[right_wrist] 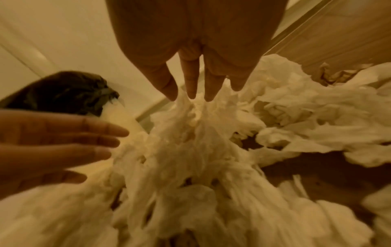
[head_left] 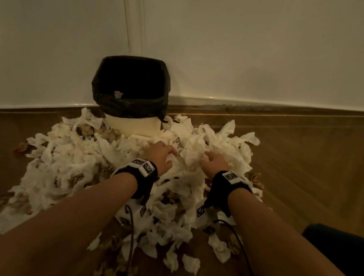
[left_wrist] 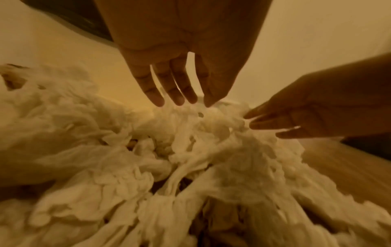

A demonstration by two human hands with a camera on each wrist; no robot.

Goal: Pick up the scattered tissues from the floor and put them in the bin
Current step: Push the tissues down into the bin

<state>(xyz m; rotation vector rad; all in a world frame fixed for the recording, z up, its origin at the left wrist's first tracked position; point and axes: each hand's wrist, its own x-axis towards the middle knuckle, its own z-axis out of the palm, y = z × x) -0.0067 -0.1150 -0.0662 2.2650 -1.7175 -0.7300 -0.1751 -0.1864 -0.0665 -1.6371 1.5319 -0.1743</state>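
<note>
Both hands point(head_left: 186, 161) outstretched, fingers straight and spread, fingertips on tissues point(head_left: 109, 169).

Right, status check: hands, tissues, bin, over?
Left hand and right hand open, fingers straight on the tissue heap. Nothing gripped yet. Bin nearly empty, heap crowding its base.

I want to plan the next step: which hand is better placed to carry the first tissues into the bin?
Left, probably, by a small margin. The left hand lies on the tissue pile just in front of the bin; the right hand lies farther to the side. Both hands are open with fingers on the tissues, gripping nothing yet.
</note>
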